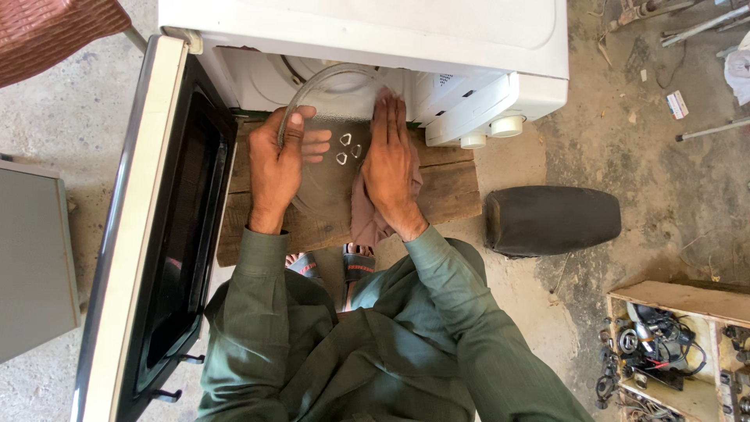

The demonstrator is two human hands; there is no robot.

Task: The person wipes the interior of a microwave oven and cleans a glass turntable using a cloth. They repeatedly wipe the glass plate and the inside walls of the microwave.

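Observation:
A round clear glass microwave plate (337,117) is half out of the white microwave oven (375,39), over a wooden board (449,184). My left hand (277,168) grips the plate's left rim, thumb on top. My right hand (389,168) lies flat on a dull pink cloth (366,219), pressing it against the plate's right side. The cloth hangs down past my wrist. Three small raised nubs (348,148) show at the plate's centre between my hands.
The oven door (148,234) stands open to the left. A dark cushion-like block (551,219) lies on the concrete floor at right. A wooden box of metal parts (672,344) sits at lower right. A grey cabinet (31,258) is at far left.

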